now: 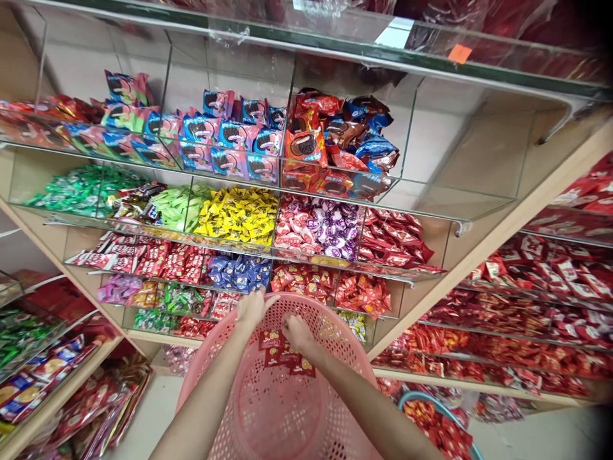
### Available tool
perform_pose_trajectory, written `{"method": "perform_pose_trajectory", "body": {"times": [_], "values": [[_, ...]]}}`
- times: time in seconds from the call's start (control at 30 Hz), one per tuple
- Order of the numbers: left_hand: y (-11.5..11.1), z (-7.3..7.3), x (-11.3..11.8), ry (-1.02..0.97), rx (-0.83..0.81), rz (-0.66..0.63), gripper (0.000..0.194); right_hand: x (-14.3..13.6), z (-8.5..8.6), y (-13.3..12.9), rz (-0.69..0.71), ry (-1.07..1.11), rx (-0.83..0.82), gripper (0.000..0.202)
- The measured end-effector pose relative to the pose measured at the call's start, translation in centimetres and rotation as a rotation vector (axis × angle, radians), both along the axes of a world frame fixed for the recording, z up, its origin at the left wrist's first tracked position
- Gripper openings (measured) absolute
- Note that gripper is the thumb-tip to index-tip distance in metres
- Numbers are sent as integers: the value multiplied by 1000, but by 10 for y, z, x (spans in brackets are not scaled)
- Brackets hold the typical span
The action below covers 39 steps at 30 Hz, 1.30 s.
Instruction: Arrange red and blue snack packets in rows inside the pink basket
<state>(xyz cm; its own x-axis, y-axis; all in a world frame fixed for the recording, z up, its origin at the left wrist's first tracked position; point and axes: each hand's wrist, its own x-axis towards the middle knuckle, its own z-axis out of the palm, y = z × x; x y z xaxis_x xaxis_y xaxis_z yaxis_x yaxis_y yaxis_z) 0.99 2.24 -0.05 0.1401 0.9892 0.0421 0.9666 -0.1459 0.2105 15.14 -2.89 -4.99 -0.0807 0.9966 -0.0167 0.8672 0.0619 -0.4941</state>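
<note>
A pink perforated plastic basket [191, 377] is in front of me, tilted so that I look down into it. At its far left rim is my left hand [253, 311], closed on the edge with the thumb along the rim. My right hand [295, 333] is inside the basket near the far wall, its fingers curled; whether something is in them is hidden. Just below that hand lie several small red candy packets [278, 358] with round orange prints. Beyond the rim, red candy packets [304, 279] and dark blue candy packets [239, 273] fill shelf compartments.
Glass-fronted shelves hold yellow candies [239, 217], purple-and-white candies [340, 227], green candies [71, 190] and wrapped cookies [306, 145]. A glass shelf edge [335, 48] runs overhead. Red packets [536, 268] line the right shelves. A blue-rimmed basket [412, 396] stands low at right.
</note>
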Motion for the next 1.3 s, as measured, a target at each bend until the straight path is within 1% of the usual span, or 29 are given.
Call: {"method": "perform_pose_trajectory", "body": {"times": [0.07,0.17,0.27,0.33,0.43,0.53,0.67,0.8,0.9,0.97,1.1,1.17,1.2,1.23,1.3], "values": [[1,-1,0,-1,5,3,66,1,14,1,9,-75,51,14],[1,-2,0,-5,18,1,65,6,37,10,-30,-40,162,18],[1,-2,0,-8,24,1,63,12,56,30,-85,7,275,19],[-1,0,0,-7,21,6,63,15,63,47,-132,-27,319,18],[-3,3,1,-7,5,15,62,16,67,71,-201,-126,312,24],[-3,4,1,-10,2,29,60,11,67,87,-219,-173,262,30],[0,1,0,-22,4,21,61,3,64,94,-214,-181,260,32],[2,-1,-1,-19,24,11,64,1,58,96,-256,-106,225,29],[1,0,0,-18,14,19,62,4,54,97,-268,7,212,22],[0,2,0,-13,0,28,60,6,52,98,-264,126,212,18],[-1,4,1,-7,-14,25,59,7,52,92,-230,486,301,14],[-1,4,1,-10,-13,19,59,5,54,82,-203,719,334,16],[-1,4,0,-9,-13,17,59,4,56,75,-192,843,320,18],[-1,5,0,-7,-12,15,58,3,58,66,-181,963,282,21],[-1,5,0,1,-16,11,55,2,61,46,-176,1163,153,25]]}}
